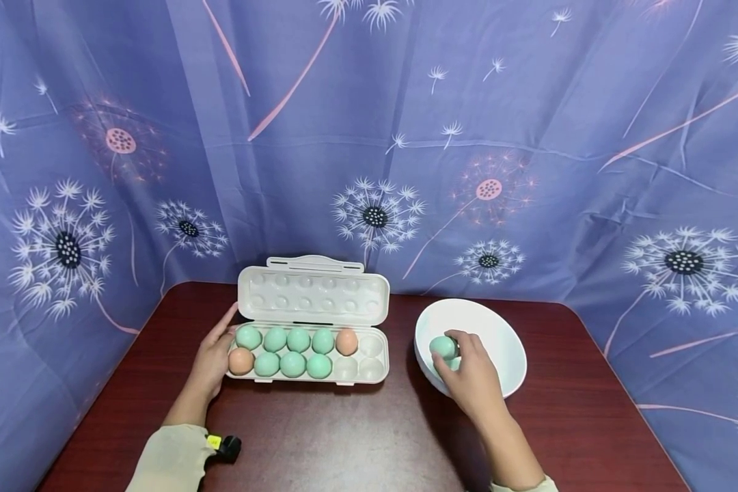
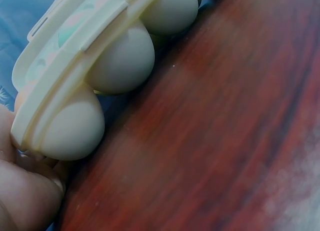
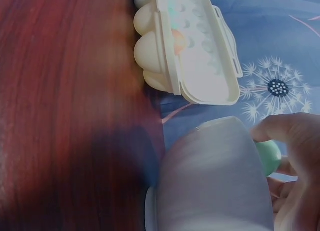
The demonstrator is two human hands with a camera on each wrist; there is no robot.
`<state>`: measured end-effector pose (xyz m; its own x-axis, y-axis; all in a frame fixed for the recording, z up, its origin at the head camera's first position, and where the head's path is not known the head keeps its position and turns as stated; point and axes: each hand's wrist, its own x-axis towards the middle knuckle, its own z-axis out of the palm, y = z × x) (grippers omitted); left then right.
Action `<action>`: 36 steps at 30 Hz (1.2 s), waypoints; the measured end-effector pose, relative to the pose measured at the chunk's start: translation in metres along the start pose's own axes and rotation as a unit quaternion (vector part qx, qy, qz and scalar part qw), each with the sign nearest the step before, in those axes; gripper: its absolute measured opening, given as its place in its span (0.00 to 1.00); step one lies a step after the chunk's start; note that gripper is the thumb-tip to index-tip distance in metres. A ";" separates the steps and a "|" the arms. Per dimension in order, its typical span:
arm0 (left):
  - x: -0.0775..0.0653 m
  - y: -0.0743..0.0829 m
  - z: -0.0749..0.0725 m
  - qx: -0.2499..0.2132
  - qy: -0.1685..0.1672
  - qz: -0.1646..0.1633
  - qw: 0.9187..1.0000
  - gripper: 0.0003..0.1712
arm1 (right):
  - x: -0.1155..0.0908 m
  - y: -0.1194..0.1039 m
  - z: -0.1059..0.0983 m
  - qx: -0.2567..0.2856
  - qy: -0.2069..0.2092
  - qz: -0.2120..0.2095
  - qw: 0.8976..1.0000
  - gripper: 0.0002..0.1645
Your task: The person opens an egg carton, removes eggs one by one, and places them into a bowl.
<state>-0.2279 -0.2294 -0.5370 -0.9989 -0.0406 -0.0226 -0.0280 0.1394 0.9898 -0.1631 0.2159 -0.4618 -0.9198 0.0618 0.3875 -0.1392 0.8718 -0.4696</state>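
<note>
A pale egg carton (image 1: 378, 376) lies open on the table, with green eggs (image 1: 293, 364) and two brown eggs (image 1: 347, 342) in its cups. Three cups at its right end hold no egg. My left hand (image 1: 208, 362) holds the carton's left end, one finger stretched up toward the lid (image 1: 313, 301); in the left wrist view its thumb (image 2: 35, 196) is by the corner cup. Over the white bowl (image 1: 498, 335), my right hand (image 1: 476, 379) pinches a green egg (image 1: 444, 348) between thumb and fingers. Another green egg shows partly below it in the bowl.
The reddish-brown wooden table (image 1: 357, 437) carries the carton on the left and the bowl on the right, with a gap between them. A blue dandelion-print curtain (image 1: 301, 178) hangs behind the table and along both sides. A black device (image 1: 229, 448) is strapped at the left wrist.
</note>
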 end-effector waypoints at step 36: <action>0.001 0.000 -0.001 -0.004 -0.006 -0.004 1.000 0.29 | 0.004 0.026 -0.020 0.032 -0.195 0.024 0.980 0.21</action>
<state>-0.2286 -0.2301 -0.5374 -0.9990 -0.0301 -0.0321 -0.0358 0.1315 0.9907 -0.1631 0.2485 -0.4559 -0.9944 -0.0985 0.0371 -0.1030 0.8392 -0.5340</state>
